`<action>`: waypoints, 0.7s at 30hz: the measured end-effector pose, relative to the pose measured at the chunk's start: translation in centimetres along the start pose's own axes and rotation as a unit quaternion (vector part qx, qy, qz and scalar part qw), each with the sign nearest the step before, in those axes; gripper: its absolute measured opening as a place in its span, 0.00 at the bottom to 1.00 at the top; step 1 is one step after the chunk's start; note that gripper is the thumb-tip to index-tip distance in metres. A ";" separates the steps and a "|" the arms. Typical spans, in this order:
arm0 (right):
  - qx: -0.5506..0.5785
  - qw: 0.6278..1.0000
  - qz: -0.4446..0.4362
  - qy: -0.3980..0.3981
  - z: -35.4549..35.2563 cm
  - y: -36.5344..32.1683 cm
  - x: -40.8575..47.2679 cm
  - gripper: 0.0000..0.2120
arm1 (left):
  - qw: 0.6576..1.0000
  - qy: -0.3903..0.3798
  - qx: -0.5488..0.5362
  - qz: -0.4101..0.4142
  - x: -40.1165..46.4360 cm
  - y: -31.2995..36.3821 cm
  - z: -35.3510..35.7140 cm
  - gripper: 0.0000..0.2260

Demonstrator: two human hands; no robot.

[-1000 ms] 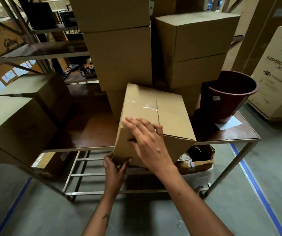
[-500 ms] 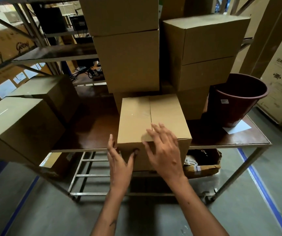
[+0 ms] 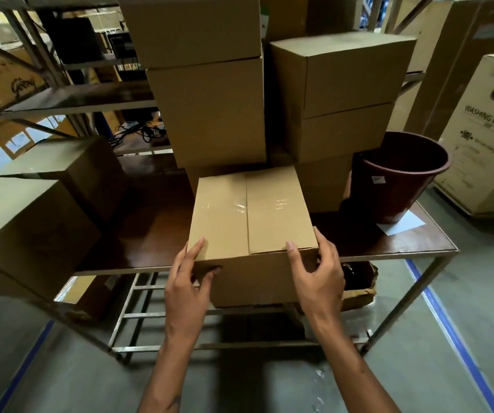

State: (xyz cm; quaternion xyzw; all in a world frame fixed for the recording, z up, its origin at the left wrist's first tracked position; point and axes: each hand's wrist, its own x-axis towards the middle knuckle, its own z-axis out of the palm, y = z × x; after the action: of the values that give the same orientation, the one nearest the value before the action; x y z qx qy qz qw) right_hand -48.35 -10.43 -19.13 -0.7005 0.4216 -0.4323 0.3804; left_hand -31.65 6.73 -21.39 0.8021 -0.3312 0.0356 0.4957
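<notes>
The box (image 3: pixel 251 216) sits at frame centre, on the front edge of the table (image 3: pixel 388 248). The left hand (image 3: pixel 186 290) and right hand (image 3: pixel 320 281) grip its near corners, fingers seemingly curled round the sides.

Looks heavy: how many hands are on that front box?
2 on the box: left hand grips its near-left corner, right hand its near-right corner. No others visible.
</notes>
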 end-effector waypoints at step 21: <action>0.056 0.991 -0.118 0.021 0.0 -4.6 -0.7 0.40 | 0.985 0.119 -0.126 0.001 -3.9 -3.6 -0.8 0.33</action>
State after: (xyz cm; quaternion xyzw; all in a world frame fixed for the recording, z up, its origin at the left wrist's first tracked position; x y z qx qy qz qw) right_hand -47.32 -8.19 -15.21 -0.7134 0.3191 -0.5118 0.3567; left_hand -32.41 10.34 -25.29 0.7230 -0.2726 0.0890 0.6285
